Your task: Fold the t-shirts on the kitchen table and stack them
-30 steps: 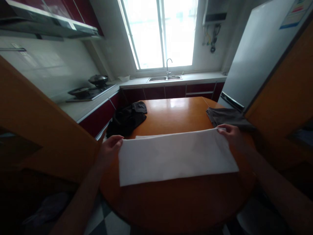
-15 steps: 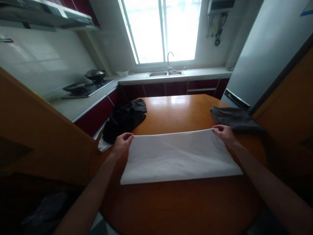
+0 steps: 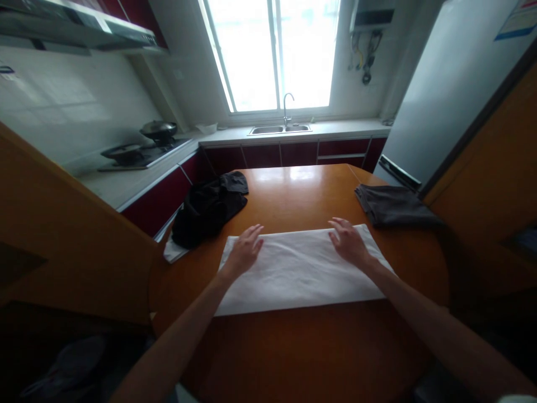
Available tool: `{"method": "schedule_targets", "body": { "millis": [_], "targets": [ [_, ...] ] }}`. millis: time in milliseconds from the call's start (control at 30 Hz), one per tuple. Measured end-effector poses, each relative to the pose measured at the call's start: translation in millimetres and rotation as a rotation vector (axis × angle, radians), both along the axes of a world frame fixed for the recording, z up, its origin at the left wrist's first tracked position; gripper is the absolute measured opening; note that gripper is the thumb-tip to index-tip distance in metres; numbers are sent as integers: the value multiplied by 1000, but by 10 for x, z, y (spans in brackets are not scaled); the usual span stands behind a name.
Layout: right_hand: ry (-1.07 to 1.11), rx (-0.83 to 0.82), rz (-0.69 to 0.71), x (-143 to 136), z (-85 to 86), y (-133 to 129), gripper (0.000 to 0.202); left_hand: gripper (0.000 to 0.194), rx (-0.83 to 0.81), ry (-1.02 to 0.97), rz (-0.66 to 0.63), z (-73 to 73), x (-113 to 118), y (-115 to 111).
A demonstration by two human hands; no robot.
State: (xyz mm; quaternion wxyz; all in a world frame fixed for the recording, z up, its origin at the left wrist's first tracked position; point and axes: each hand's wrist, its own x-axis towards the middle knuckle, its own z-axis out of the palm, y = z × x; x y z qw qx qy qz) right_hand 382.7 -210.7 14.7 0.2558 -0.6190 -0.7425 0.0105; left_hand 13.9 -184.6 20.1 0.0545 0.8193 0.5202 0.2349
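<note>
A white folded cloth [image 3: 297, 274] lies flat across the wooden table [image 3: 310, 347], its long sides running left to right, with faint creases on top. Over its left part is my left hand [image 3: 246, 249], fingers stretched toward the far edge. My right hand [image 3: 348, 240] is over the right part, fingers apart and also near that far edge. Neither hand grips the cloth; whether the palms press on it I cannot tell. Both forearms cross its near side.
Dark crumpled clothes [image 3: 210, 207] lie at the table's left, with a white piece [image 3: 174, 249] under them. A folded dark grey garment [image 3: 392, 206] rests at the right. Beyond stand a sink [image 3: 279, 129], a stove with a covered pan [image 3: 158, 130] and a fridge [image 3: 432, 89].
Both hands have let go of the cloth's far corners and moved inward over it, fingers opened. The cloth's far edge now lies down on the table. The view has shifted slightly.
</note>
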Motion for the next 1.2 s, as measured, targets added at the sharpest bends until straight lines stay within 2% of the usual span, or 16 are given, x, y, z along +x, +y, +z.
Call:
{"method": "schedule_targets", "body": {
  "millis": [67, 133, 200, 267, 400, 667, 733, 800, 1000, 1067, 1133, 1200],
  "targets": [
    [-47, -77, 102, -406, -69, -96, 56, 51, -55, 125, -116, -53, 466, -163],
    [-103, -169, 142, -702, -170, -159, 61, 53, -68, 222, -152, -146, 826, -292],
    [-132, -242, 141, -852, -257, -185, 64, 54, -68, 281, -146, -235, 1022, -369],
    [-135, -276, 142, -875, -302, -180, 66, 54, -62, 312, -132, -287, 1076, -398],
    [-135, -272, 151, -643, -299, -125, 70, 55, -50, 338, -127, -283, 1016, -390],
    [-230, -234, -164, 439, -407, -8, 68, 55, -78, 280, -130, -336, 1011, -344],
    [-237, -231, -181, 557, -448, 3, 66, 56, -89, 271, -116, -336, 944, -321],
    [-244, -230, -187, 588, -484, 9, 65, 57, -98, 285, -71, -317, 769, -291],
    [-238, -216, -192, 580, -547, 17, 66, 62, -158, 341, 191, -242, -203, -223],
    [-228, -211, -190, 572, -537, 13, 65, 63, -195, 334, 239, -223, -429, -213],
    [-212, -217, -195, 551, -506, 4, 64, 64, -231, 330, 260, -193, -515, -209],
    [-184, -214, -191, 540, -456, -10, 63, 67, -225, 335, 273, -141, -461, -226]
  ]
}}
